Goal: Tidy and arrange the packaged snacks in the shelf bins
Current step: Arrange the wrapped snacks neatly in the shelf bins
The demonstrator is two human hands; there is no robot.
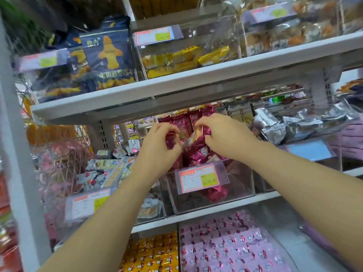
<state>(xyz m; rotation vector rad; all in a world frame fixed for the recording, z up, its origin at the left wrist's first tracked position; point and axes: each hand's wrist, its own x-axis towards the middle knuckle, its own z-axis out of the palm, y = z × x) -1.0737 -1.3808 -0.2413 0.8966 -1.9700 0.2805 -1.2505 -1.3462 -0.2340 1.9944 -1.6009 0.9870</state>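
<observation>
Both my hands reach into a clear plastic bin (pixel 243 190) on the middle shelf, which holds dark red foil snack packets (pixel 194 146). My left hand (pixel 159 146) curls its fingers round one red packet at the pile's left side. My right hand (pixel 222 134) pinches another red packet near the top of the pile. A price tag (pixel 202 180) with a yellow patch hangs on the bin's front. The lower part of the pile is hidden behind my hands and the tag.
To the left stands a bin of grey and white packets (pixel 106 171), to the right a bin of silver packets (pixel 279 126). The upper shelf (pixel 196 79) hangs close above my hands. Below lie pink packets (pixel 225 250) and yellow packets (pixel 155 254).
</observation>
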